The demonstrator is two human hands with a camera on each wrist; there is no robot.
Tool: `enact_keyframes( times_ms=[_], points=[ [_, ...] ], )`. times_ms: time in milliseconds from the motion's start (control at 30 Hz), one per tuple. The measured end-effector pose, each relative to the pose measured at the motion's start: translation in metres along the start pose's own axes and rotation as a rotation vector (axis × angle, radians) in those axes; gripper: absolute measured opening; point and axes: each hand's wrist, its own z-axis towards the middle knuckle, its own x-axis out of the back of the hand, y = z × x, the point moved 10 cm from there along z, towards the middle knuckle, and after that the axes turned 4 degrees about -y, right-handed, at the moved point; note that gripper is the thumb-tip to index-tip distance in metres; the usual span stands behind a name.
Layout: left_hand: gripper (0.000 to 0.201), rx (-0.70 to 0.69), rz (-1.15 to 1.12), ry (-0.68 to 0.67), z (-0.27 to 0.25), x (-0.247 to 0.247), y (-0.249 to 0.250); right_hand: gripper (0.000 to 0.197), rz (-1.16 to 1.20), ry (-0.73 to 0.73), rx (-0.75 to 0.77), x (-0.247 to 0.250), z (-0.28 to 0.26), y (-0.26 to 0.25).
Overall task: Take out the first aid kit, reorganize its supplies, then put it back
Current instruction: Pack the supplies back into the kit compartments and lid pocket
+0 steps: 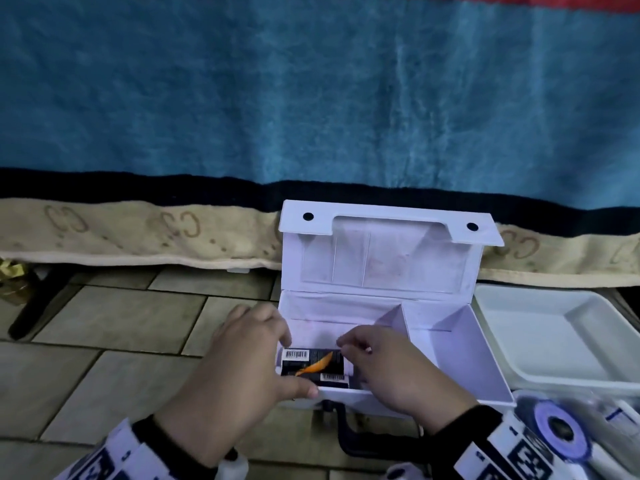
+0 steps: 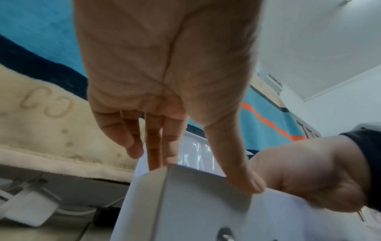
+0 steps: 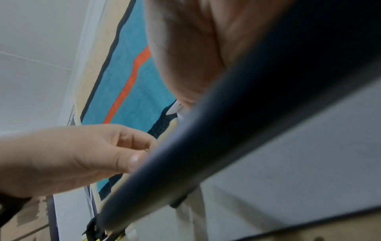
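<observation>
Behind both hands, half-hidden black packet.

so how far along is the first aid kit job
Done: the white kit box is out on the floor, lid open. In hand: both hands, left hand and right hand, settle a black packet into its left compartment. Left: the right compartment looks empty, a tape roll waits outside, then closing and putting back.

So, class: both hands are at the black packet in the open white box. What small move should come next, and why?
Probably press the black packet flat into the left compartment and let go: both the left hand and right hand hold it inside the box.
</observation>
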Motion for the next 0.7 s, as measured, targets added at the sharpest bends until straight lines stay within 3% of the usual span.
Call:
enact_keyframes(
  times_ms=[67, 200, 500, 700],
  points=[
    [0.069, -0.081, -0.010, 0.008, 0.000, 0.005, 0.010, 0.025, -0.023, 0.003, 0.017, 0.000, 0.000, 0.002],
    [0.070, -0.179, -0.002, -0.098, 0.004, -0.004, 0.023, 0.032, -0.068, -0.014, 0.024, 0.001, -0.003, 0.000],
    [0.033, -0.131, 0.101, -0.265, 0.003, -0.024, 0.029, 0.040, -0.103, -0.062, -0.036, -0.004, -0.001, 0.004],
    [0.037, -0.100, 0.322, -0.355, 0.000, -0.039, 0.028, 0.028, -0.164, 0.043, -0.105, 0.004, 0.002, 0.009]
  ],
)
